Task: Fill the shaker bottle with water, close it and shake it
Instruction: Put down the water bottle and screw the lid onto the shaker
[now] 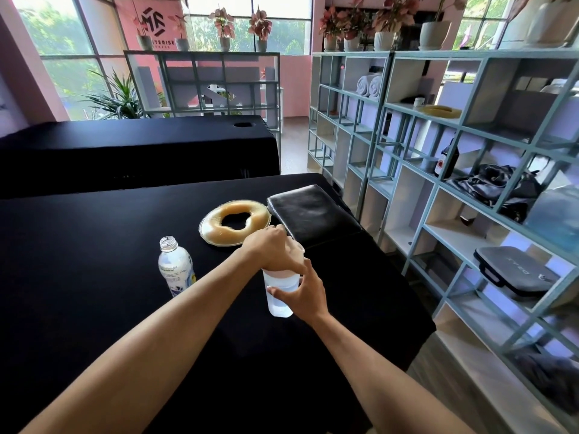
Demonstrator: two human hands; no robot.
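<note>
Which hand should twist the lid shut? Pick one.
Left. The left hand already covers the lid on top of the clear plastic shaker bottle, while the right hand grips its body, steadying it.

Daylight came in strong through the rear windows [62, 36], which were blown out and hazy. The black table [94, 277] read nearly featureless, with shadow detail lost. A soft sheen lay on the black cushion [310, 214] at the table's far right edge. Wide-angle distortion bent the shelves [438, 183] at the right. Corners looked soft, the forearms slightly blurred; centre was fairly sharp.
</note>
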